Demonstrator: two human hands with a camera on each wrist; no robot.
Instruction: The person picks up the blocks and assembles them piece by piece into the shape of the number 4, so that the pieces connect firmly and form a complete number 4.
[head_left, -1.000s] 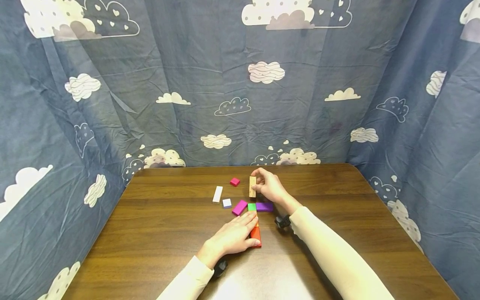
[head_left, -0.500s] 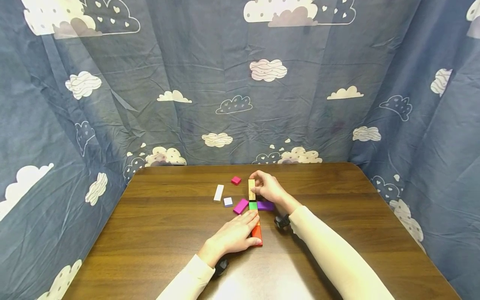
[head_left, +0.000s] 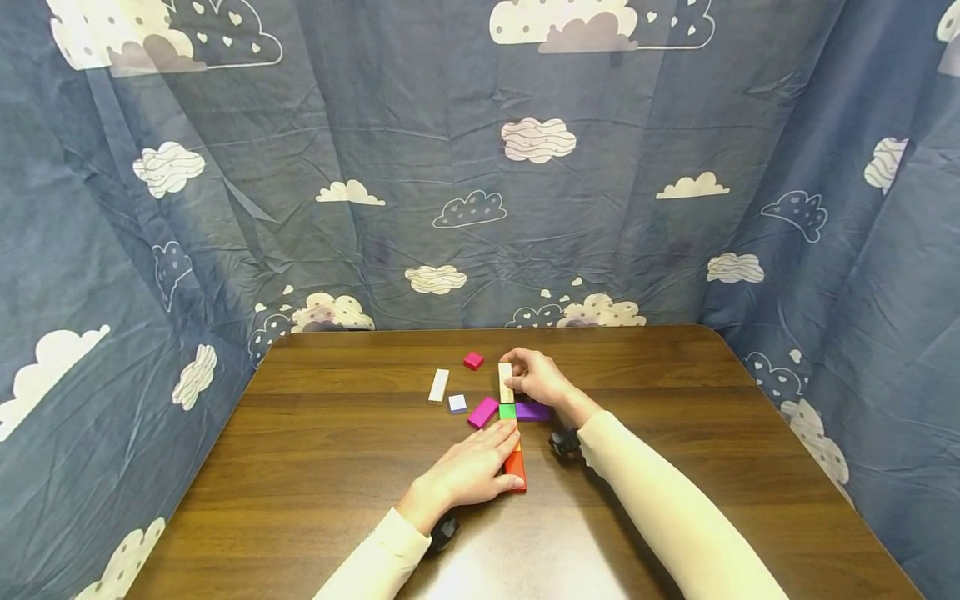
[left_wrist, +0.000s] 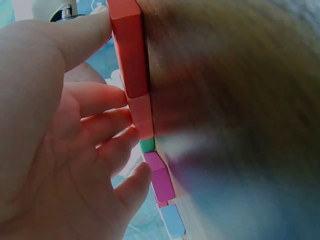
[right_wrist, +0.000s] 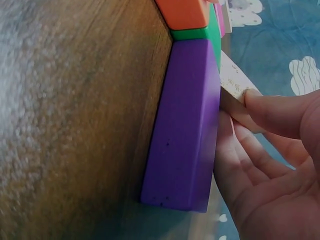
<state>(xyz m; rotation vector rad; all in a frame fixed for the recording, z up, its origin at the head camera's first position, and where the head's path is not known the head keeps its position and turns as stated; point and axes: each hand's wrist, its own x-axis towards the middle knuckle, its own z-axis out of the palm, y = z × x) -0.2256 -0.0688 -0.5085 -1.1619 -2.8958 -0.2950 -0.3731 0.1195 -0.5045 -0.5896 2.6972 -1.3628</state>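
My left hand [head_left: 468,471] lies with fairly straight fingers across a row of blocks on the table. Its thumb touches the red block [head_left: 515,473], and its fingertips rest on the orange block [left_wrist: 141,117], mostly covered in the head view. Beyond them in the row is a green block [head_left: 507,411], with a purple block [head_left: 533,412] against its right side. At the far end of the green block, my right hand [head_left: 542,379] pinches a plain wooden block [head_left: 505,382] between thumb and fingers, lengthwise in line with the row.
Left of the row lies a magenta block [head_left: 483,412]. Farther left are a small white-topped, bluish-sided block [head_left: 457,403] and a long white block [head_left: 438,387]. A small crimson block [head_left: 473,360] sits toward the back. A cloud-patterned curtain [head_left: 465,250] hangs behind the table [head_left: 315,467].
My right hand has brought the wooden block nearer to me, up to the far end of the green block. My left hand has stayed over the row.
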